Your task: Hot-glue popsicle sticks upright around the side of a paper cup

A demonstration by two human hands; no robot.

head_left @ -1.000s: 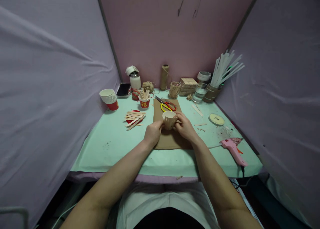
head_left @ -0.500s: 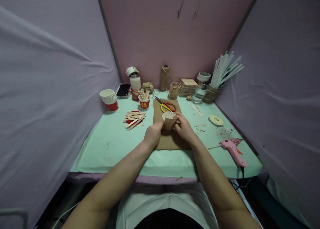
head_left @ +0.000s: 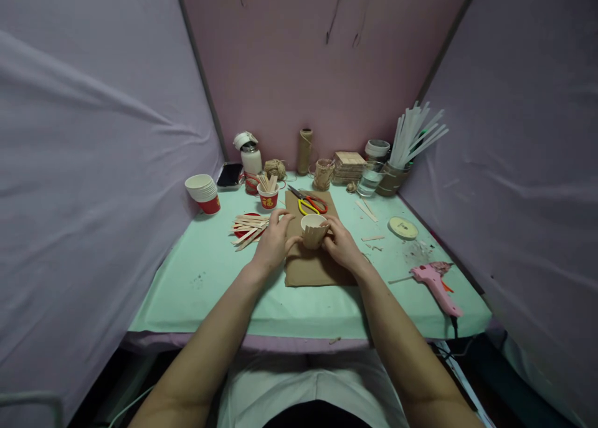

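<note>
A small paper cup (head_left: 313, 233) with wooden stick pieces along its outside stands over a brown cardboard sheet (head_left: 317, 272). My right hand (head_left: 340, 242) grips the cup's right side, thumb and fingers closed on it. To the left of the cup, my left hand (head_left: 276, 241) has its thumb and fingers spread apart, with nothing in it; the thumb tip points at the cup. Just behind the cup lie scissors (head_left: 308, 202) with yellow and red handles. Flat wooden sticks (head_left: 250, 230) lie in a loose pile on a red lid left of my left hand.
Stacked paper cups (head_left: 204, 193) and a red cup of sticks (head_left: 268, 196) stand at left. A pink glue gun (head_left: 436, 286) lies at right near a round yellowish lid (head_left: 403, 228). Behind are a water glass (head_left: 370, 180), wooden squares (head_left: 349, 167) and glue sticks (head_left: 413, 135).
My left hand has let go of the cup, moved left and spread its fingers. My right hand still holds the cup, now more upright. The view has shifted slightly.
</note>
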